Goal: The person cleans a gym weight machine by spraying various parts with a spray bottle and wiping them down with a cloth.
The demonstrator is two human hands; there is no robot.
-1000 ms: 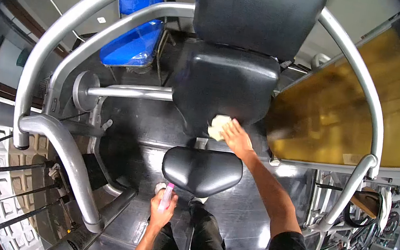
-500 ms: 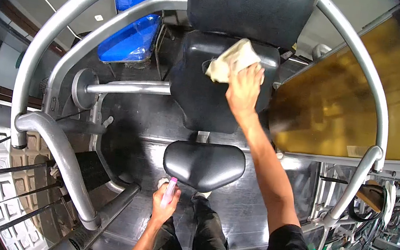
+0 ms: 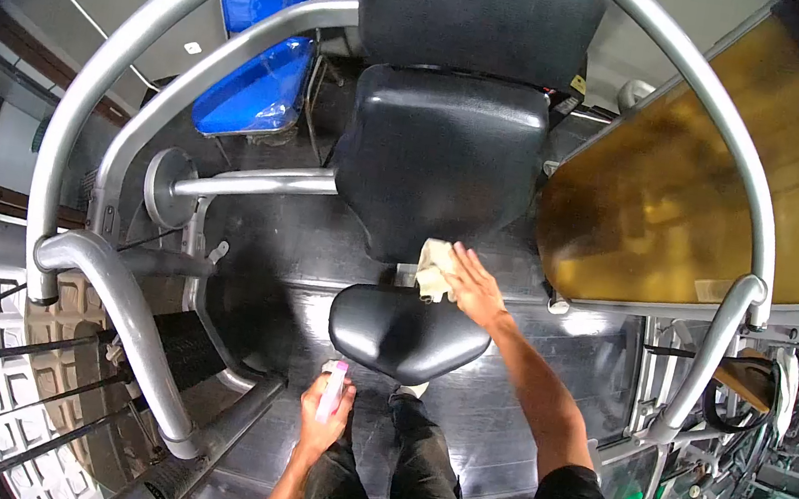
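My right hand point(image 3: 479, 292) has its fingers on a cream-coloured cloth point(image 3: 434, 272), gripping it with the thumb side hidden. The cloth hangs at the back edge of a small black padded cushion point(image 3: 388, 334), just below the front tip of a larger black seat point(image 3: 441, 164). Lower down, my left hand point(image 3: 321, 421) is wrapped round a small clear bottle with a pink top point(image 3: 332, 392), apparently a spray bottle. It is held upright in front of the small cushion, near my legs.
A black backrest point(image 3: 480, 18) rises behind the seat. Curved grey metal bars point(image 3: 86, 97) frame both sides of the machine. A blue chair point(image 3: 258, 84) stands back left, and a yellow-brown panel point(image 3: 699, 198) is on the right. More gym equipment point(image 3: 733, 475) fills the lower right.
My right hand has brought the cloth down from the large seat to the small cushion's back edge. My left hand still holds the bottle in nearly the same place.
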